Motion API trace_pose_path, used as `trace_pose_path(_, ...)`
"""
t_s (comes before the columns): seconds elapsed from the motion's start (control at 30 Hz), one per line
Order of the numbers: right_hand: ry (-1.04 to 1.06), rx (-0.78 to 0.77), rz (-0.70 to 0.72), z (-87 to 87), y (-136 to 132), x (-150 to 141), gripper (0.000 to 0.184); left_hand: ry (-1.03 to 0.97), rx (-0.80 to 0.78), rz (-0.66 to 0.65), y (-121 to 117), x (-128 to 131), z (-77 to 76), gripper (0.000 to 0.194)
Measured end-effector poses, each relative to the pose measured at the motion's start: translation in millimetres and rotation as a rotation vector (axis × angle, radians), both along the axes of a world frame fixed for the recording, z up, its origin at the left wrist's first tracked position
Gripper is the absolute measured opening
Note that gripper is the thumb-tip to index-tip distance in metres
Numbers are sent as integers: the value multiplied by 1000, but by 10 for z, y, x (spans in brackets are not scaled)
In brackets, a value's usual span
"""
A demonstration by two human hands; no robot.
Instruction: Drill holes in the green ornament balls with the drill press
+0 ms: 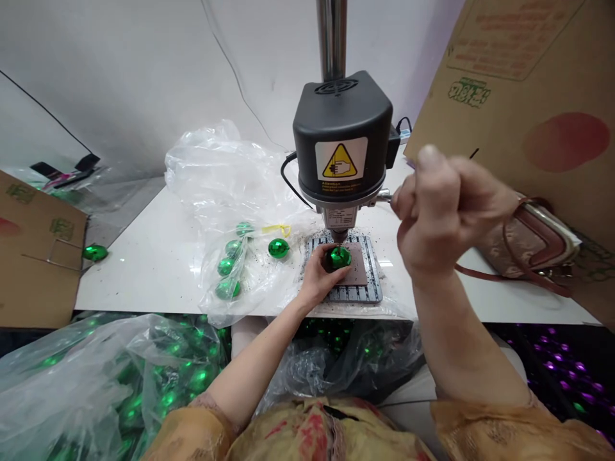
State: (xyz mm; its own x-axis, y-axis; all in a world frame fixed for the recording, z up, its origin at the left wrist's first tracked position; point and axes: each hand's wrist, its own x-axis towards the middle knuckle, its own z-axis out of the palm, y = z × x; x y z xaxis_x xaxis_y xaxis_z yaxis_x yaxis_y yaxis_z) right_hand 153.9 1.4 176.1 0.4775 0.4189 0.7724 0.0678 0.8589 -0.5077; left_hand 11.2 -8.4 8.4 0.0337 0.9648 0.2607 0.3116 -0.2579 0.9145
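Observation:
A shiny green ball (pixel 341 257) sits on a brown pad (pixel 356 272) over the slotted metal base (pixel 375 289) of a bench drill press (pixel 343 121). My left hand (pixel 319 276) curls its thumb and fingers around the ball, directly beneath the chuck (pixel 340 235). The drill bit reaches down to the ball's top; whether it has entered cannot be made out. Up at the right of the machine, my right hand (pixel 435 208) is closed in a fist around the feed lever (pixel 384 196), most of which the fingers hide.
Left of the base lie a loose green ball (pixel 278 248) and a clear plastic bag (pixel 206 173) with several more. Dark shavings dot the white table (pixel 163 275). Cardboard boxes (pixel 38 256) flank both sides, with a handbag (pixel 523 246) at right. Bagged green balls (pixel 163 384) fill the lower left.

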Motion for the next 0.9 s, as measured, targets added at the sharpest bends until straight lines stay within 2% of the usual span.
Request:
trace_pose_path(0.07, -11, -20, 18, 160, 26, -6, 45, 64, 6, 124, -155, -8, 106, 47)
trace_pose_path(0.13, -28, -42, 18, 231, 49, 1, 43, 157, 57, 172, -389, -73, 165, 45)
trace_pose_path(0.2, -35, -50, 17, 235, 55, 8, 42, 284, 142, 42, -672, -199, 133, 46)
trace_pose_path(0.27, -38, -35, 22, 215, 49, 9, 43, 496, 263, -193, -951, -366, 15, 42)
trace_pose_path(0.33, -32, -11, 14, 202, 39, 2, 43, 756, 392, -357, -1166, -540, -132, 38)
trace_pose_path(0.37, -27, -11, 6, 201, 34, -3, 43, 847, 452, -395, -1233, -622, -190, 40)
trace_pose_path(0.43, -17, -40, -10, 207, 24, -13, 43, 894, 546, -365, -1260, -760, -238, 50)
trace_pose_path(0.47, -16, -53, -12, 210, 20, -16, 43, 863, 572, -297, -1214, -817, -220, 52)
trace_pose_path(0.53, -16, -63, -16, 214, 13, -18, 43, 781, 550, -70, -1001, -907, -118, 41)
trace_pose_path(0.6, -17, -55, -24, 211, 12, -17, 43, 732, 424, 179, -662, -979, 14, 30)
trace_pose_path(0.7, -9, -28, -33, 202, 19, -17, 44, 663, 227, 402, -99, -1068, 119, 33)
trace_pose_path(0.73, -4, -22, -30, 200, 23, -17, 44, 623, 156, 426, 55, -1090, 118, 32)
trace_pose_path(0.8, 6, -22, -27, 198, 31, -19, 43, 534, 30, 388, 262, -1113, 84, 28)
trace_pose_path(0.87, 10, -18, -31, 197, 40, -18, 43, 461, -16, 322, 324, -1100, 58, 24)
trace_pose_path(0.9, 9, -10, -31, 196, 44, -17, 42, 435, 8, 310, 310, -1079, 64, 23)
